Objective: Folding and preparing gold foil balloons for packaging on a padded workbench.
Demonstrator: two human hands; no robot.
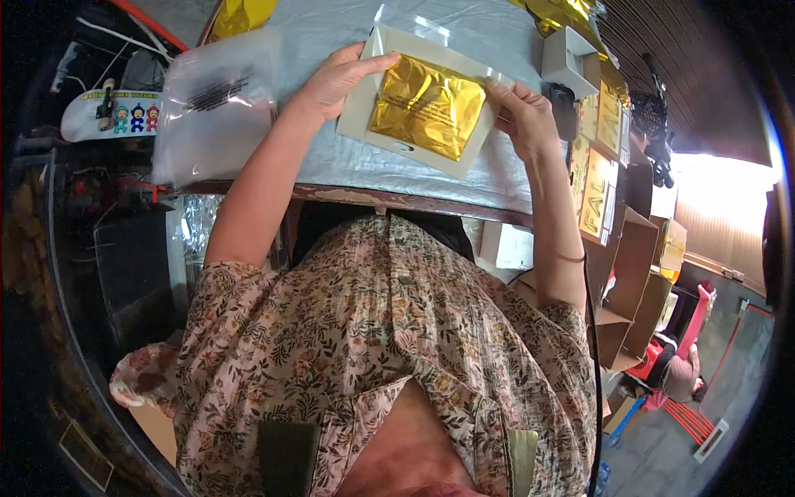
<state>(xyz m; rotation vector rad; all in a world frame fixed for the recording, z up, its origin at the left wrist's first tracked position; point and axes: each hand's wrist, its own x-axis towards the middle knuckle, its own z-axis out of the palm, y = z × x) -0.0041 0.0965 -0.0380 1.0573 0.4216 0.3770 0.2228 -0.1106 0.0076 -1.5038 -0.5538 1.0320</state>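
Note:
Both my hands hold up a pale flat card (358,114) over the table, tilted slightly down to the right. A shiny gold foil packet (429,106) with dark print lies against its face. Clear plastic with a flap (414,25) sticks out past the card's upper edge; whether it wraps the whole card I cannot tell. My left hand (338,81) pinches the upper left side, its thumb touching the packet's corner. My right hand (527,118) grips the right edge, thumb in front and fingers partly hidden behind.
Silvery sheeting (323,170) covers the table. Clear plastic bags (217,124) lie stacked at its left, near gold foil (244,15). An open white box (569,60) and a dark object (561,108) sit right. Cardboard boxes (633,257) stand beyond; another person (681,373) is far right.

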